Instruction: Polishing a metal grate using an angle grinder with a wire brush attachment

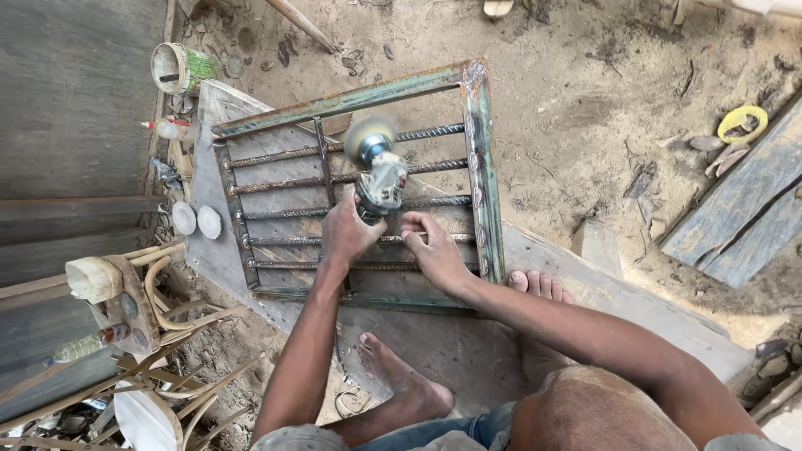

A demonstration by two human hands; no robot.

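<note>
An angle grinder (380, 179) with a grey-green metal body sits over the middle of a metal grille frame (476, 159), its round disc (368, 138) blurred into a pale yellowish circle just above the upper bars. The frame is a rectangle of flat steel angle, patchy green and rust, scarred with weld marks along its right side. Across it run several ribbed steel bars (434, 165), dark and rusty, crossed by one thinner upright rod (322, 159) on the left.

The left hand (347, 234) wraps closed around the rear of the grinder body, knuckles up, the forearm reaching straight up from the lower edge of the view. The right hand (433, 250) lies just beside it, fingers bent and curled down onto a lower bar of the grille, close to the tool; whether it also grips the tool's handle cannot be told. The right arm comes in at a slant from the lower right.

The frame lies on a wide, worn grey wooden board (585, 292) that rests on sandy ground (585, 100). Two bare feet (401, 376) stand on the board, one below the frame, one at its right corner. Two pale round discs (196, 220) lie on the board's left edge. Farther left are a green-wound spool (182, 68), a small white bottle (171, 129), and a tangle of bent cane pieces (167, 367). A yellow ring (742, 119) lies on the dirt at upper right, beside grey planks (743, 209).
</note>
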